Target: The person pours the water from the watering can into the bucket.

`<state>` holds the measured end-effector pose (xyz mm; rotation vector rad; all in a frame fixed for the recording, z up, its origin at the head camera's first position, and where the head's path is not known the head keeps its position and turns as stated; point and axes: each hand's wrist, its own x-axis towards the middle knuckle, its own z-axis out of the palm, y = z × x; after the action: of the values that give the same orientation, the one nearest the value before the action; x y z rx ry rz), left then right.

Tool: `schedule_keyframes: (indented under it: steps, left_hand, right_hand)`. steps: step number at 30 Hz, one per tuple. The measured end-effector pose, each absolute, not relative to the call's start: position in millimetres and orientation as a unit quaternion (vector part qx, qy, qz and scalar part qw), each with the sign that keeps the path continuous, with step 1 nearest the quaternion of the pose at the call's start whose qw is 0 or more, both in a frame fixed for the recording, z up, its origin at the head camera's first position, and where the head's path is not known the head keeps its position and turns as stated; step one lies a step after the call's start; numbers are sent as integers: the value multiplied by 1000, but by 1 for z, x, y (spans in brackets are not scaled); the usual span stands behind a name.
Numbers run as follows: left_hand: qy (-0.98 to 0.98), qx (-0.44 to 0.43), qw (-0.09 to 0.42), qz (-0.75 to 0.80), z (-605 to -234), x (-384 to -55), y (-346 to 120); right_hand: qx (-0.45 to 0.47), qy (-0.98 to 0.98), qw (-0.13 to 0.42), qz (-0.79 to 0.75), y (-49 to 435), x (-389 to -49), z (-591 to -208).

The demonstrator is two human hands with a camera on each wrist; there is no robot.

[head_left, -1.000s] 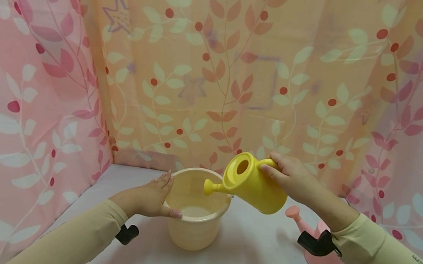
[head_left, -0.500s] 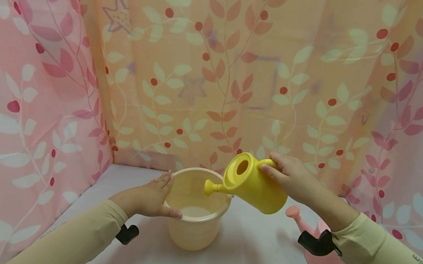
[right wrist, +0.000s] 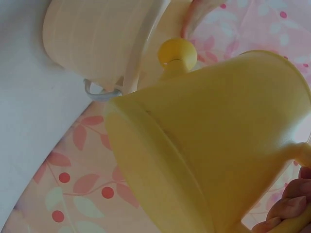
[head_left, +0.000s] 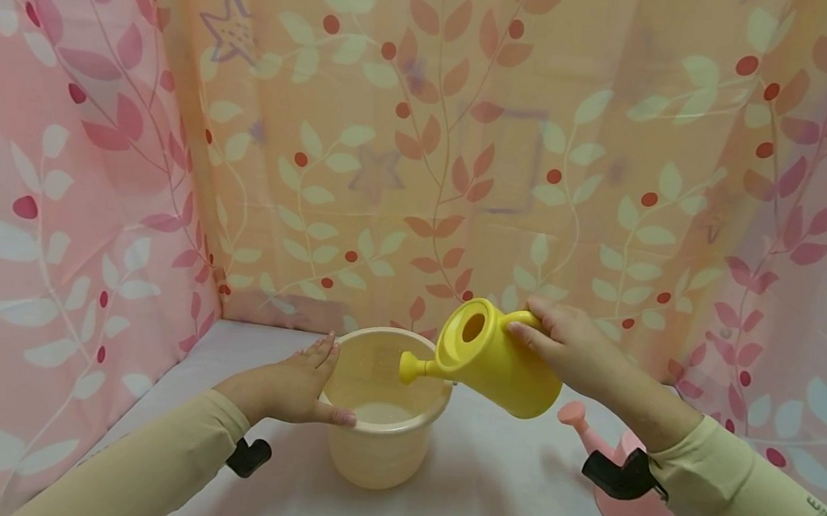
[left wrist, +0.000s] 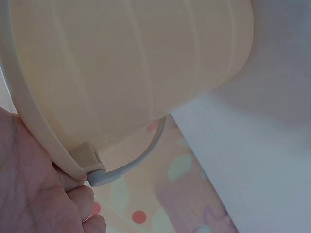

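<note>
A cream plastic bucket stands upright on the white surface. My left hand rests on its left rim, thumb along the front edge and fingers stretched toward the back; the left wrist view shows the palm against the rim. My right hand grips the handle of a yellow watering can. The can is tilted left, its spout head over the bucket's opening. No stream of water can be made out. In the right wrist view the can's body covers much of the scene, and curled fingers show at its handle.
A pink watering can stands at the right, partly hidden by my right forearm and the black wrist camera. A grey bail handle hangs from the bucket. Patterned curtains enclose the back and both sides.
</note>
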<state>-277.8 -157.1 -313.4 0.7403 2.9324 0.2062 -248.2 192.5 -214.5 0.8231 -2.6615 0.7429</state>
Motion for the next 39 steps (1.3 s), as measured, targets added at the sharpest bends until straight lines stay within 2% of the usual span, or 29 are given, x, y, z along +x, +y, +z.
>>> schedule_keyframes:
  steps: [39]
  left_hand:
    - [967, 244, 37, 59, -324, -285, -159]
  right_hand:
    - [292, -915, 146, 238, 192, -250, -216]
